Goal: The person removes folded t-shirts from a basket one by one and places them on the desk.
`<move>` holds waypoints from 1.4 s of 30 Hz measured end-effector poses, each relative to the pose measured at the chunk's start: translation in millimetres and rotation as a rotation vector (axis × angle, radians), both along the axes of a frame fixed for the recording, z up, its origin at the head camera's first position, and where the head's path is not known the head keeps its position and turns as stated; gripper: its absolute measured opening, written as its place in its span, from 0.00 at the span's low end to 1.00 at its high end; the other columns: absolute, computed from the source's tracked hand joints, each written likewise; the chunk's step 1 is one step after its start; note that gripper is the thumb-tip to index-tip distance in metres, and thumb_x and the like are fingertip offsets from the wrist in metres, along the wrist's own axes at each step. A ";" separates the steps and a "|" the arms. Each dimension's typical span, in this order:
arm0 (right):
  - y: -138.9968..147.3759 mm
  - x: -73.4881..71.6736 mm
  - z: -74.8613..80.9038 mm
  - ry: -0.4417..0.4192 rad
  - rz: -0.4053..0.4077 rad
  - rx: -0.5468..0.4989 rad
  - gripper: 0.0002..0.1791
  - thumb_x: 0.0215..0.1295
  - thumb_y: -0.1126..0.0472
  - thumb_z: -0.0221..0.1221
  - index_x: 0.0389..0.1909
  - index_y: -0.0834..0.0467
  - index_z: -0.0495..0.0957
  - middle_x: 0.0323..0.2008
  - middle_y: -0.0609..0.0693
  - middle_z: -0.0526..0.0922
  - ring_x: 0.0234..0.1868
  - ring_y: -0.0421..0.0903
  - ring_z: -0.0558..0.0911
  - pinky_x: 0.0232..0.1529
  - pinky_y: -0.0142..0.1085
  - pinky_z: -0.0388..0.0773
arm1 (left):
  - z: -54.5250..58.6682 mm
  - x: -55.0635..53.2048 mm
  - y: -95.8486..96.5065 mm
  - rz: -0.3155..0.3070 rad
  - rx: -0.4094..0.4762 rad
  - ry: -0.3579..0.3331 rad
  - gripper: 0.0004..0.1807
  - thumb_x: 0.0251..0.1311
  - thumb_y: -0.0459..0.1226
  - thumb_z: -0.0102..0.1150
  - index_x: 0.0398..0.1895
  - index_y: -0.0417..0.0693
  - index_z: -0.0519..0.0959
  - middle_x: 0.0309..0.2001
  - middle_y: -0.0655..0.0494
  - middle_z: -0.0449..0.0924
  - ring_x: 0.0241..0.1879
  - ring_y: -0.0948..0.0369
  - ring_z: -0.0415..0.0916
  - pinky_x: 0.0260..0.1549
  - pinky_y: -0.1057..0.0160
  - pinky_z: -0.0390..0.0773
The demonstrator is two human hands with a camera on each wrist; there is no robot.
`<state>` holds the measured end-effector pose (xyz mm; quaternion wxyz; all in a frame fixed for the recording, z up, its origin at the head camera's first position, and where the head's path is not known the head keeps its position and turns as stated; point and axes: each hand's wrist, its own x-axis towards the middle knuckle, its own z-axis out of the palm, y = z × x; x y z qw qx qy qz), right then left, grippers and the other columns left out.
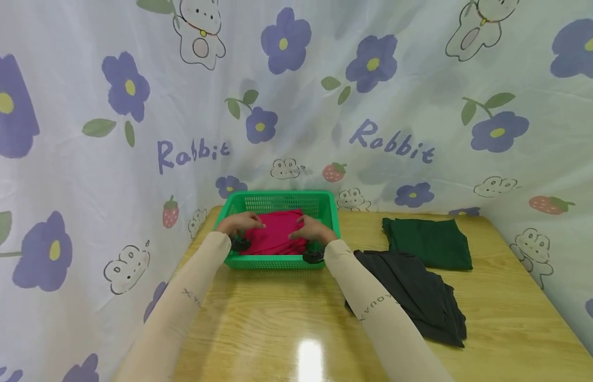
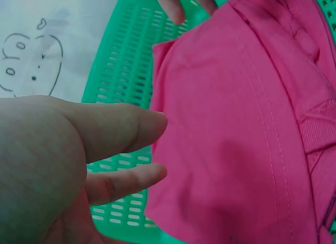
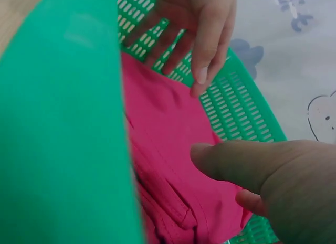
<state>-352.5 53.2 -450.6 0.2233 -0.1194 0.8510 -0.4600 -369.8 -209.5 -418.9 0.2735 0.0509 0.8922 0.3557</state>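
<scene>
A folded pink-red garment [image 1: 277,232] lies inside a green plastic basket [image 1: 282,261] with slotted walls. My left hand [image 1: 242,222] reaches over the basket's left side, its thumb and fingers spread apart beside the garment's edge. From the opposite side my right hand [image 1: 314,229] reaches in, thumb above the cloth and a fingertip by its edge. Neither hand grips the garment; whether the fingertips touch it I cannot tell. Stitched seams and a ribbed band [image 2: 318,134] show on the garment in the left wrist view.
Right of the basket, a dark grey garment [image 1: 415,297] lies on the wooden table [image 1: 258,318], partly behind my right sleeve. A folded dark green garment [image 1: 430,243] lies farther back. Patterned white curtain [image 1: 296,106] hangs behind and on both sides.
</scene>
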 end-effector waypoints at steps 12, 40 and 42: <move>6.5 -3.9 -2.9 -0.114 -0.111 -0.116 0.36 0.75 0.53 0.60 0.75 0.65 0.59 0.69 0.63 0.67 0.64 0.61 0.74 0.62 0.55 0.74 | -10.1 -0.9 -3.8 0.001 -0.006 0.007 0.27 0.80 0.44 0.49 0.71 0.34 0.66 0.73 0.34 0.60 0.72 0.37 0.59 0.60 0.43 0.73; -9.6 -21.4 -9.5 -0.205 -0.047 -0.210 0.30 0.72 0.59 0.64 0.71 0.63 0.70 0.62 0.58 0.74 0.44 0.46 0.77 0.44 0.37 0.78 | -19.4 -5.0 -2.0 0.020 0.151 -0.067 0.23 0.78 0.40 0.53 0.68 0.33 0.72 0.60 0.39 0.76 0.52 0.50 0.79 0.49 0.54 0.80; -10.2 -22.0 -10.4 -0.198 -0.049 -0.199 0.29 0.70 0.60 0.66 0.70 0.62 0.72 0.59 0.58 0.76 0.43 0.45 0.77 0.42 0.37 0.78 | -19.9 -5.3 -2.2 0.020 0.183 -0.086 0.22 0.78 0.38 0.53 0.67 0.31 0.72 0.52 0.42 0.79 0.41 0.56 0.80 0.39 0.60 0.80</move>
